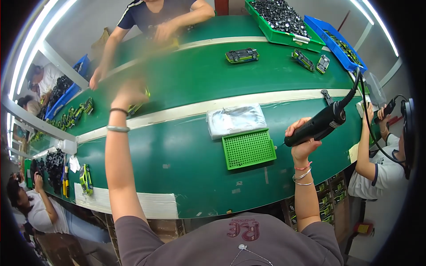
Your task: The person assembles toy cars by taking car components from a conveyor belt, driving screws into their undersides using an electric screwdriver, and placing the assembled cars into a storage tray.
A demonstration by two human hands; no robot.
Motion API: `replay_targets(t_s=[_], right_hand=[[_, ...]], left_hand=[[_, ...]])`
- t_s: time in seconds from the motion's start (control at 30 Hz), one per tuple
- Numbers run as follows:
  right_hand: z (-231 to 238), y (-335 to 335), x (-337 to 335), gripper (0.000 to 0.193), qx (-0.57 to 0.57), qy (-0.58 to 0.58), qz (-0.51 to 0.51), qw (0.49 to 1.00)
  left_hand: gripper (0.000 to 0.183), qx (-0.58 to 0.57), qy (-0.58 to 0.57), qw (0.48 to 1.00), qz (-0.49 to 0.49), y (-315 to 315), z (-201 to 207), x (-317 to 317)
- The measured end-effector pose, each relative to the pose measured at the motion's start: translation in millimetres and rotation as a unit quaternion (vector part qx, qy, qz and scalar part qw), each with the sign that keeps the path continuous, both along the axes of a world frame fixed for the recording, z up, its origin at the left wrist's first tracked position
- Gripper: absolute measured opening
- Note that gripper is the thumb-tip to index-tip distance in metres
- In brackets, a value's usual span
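Observation:
My right hand point(301, 144) is wrapped round a black electric screwdriver point(316, 126), whose cable rises to the upper right. Its thin bit points left, toward a green perforated tray point(248, 150). My left hand point(129, 92) is stretched far out over the pale strip across the green work surface, its fingers smeared by motion. Close by it is a green toy car part point(134, 108), partly hidden by the hand; whether the hand grips it I cannot tell. A clear plastic bag point(236, 119) with pale contents lies just behind the tray.
Upside-down toy cars point(242, 55) lie on the far belt, below a green crate point(290, 43) of black parts and a blue crate point(337, 46). A green toy car point(86, 179) sits at the near left. Co-workers are opposite and on both sides.

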State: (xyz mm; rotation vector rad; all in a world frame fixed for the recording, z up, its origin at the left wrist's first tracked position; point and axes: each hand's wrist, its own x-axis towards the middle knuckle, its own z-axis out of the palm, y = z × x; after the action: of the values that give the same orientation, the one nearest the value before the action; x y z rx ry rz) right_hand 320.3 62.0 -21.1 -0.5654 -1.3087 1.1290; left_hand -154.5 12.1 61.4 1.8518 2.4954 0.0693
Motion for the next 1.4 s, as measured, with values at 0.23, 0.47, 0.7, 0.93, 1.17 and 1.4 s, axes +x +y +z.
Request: replay_targets(t_s=[0.23,0.47,0.7,0.93,1.17,1.4], right_hand=[[-1.2,4.4,5.3,0.085,0.016,0.001,-0.020,1.000],[-1.7,4.8,9.9,0.085,0.031,-0.019,-0.034,0.999],[1.2,0.7,15.0,0.084,0.042,-0.052,-0.024,0.997],[-23.0,12.5,22.7,0.081,0.000,-0.068,-0.017,0.998],[0.8,20.0,29.6,0.083,0.032,-0.128,-0.089,0.987],[-14.6,26.8,-7.5,0.066,-0.029,-0.104,-0.100,0.989]], left_hand=[[0.055,0.115,-0.170,0.963,-0.172,58.2,-35.2,46.1],[0.043,0.088,-0.111,0.947,-0.288,140.2,-29.4,153.7],[0.040,0.084,-0.016,0.966,-0.246,145.0,-64.7,176.2],[0.037,0.118,0.057,0.990,-0.056,-50.7,-51.2,25.4],[0.039,0.336,0.018,0.901,0.275,-357.9,-63.6,36.7],[0.042,0.359,0.081,0.596,0.714,-692.3,-225.6,225.0]])
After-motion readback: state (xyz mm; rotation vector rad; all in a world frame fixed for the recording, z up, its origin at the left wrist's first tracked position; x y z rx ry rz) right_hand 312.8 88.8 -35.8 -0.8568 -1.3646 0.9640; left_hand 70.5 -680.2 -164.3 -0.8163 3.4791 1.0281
